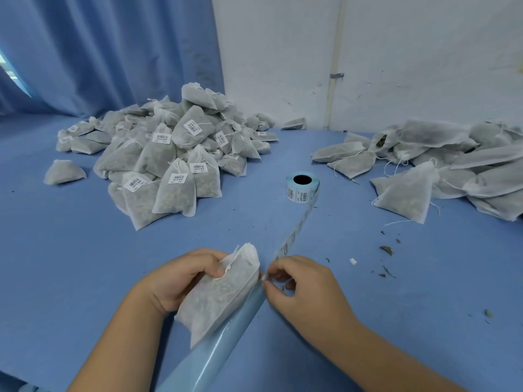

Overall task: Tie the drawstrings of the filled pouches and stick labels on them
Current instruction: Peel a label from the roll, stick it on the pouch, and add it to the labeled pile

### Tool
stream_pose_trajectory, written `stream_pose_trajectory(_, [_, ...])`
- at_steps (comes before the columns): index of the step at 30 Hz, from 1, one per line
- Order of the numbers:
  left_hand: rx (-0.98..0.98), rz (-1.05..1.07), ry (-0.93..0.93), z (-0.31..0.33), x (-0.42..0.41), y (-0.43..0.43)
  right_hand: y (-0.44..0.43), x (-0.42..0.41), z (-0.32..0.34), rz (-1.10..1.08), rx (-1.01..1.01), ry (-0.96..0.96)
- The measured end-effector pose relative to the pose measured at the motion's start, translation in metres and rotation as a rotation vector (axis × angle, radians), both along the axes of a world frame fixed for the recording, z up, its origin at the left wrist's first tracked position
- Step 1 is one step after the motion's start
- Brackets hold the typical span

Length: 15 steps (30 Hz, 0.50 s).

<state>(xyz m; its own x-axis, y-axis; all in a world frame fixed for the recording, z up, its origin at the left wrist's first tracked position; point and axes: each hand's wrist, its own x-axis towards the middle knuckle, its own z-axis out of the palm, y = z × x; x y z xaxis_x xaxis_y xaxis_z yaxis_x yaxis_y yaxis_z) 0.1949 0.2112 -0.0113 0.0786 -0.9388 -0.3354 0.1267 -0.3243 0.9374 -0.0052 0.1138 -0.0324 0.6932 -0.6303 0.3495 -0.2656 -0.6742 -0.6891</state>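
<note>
My left hand (181, 278) grips a white filled pouch (220, 298) near its knotted drawstring neck, low in the middle of the view. Right beside it, my right hand (302, 287) pinches a label at the edge of the blue backing strip (294, 233). That strip runs from the label roll (302, 188) standing mid-table, passes between my hands and trails off the front edge. A heap of labelled pouches (169, 148) lies at the back left. Unlabelled filled pouches (441, 171) lie piled at the right.
The blue table (70, 264) carries scattered dried leaf bits (386, 250) and a small white scrap (353, 261) right of my hands. A single pouch (63, 172) lies apart at the far left. Blue curtain and white wall stand behind.
</note>
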Motion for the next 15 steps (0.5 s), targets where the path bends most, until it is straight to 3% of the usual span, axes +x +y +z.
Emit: stream_pose_trajectory(15, [-0.018, -0.061, -0.051, -0.002, 0.001, 0.002, 0.013, 0.004, 0.01, -0.114, -0.284, 0.176])
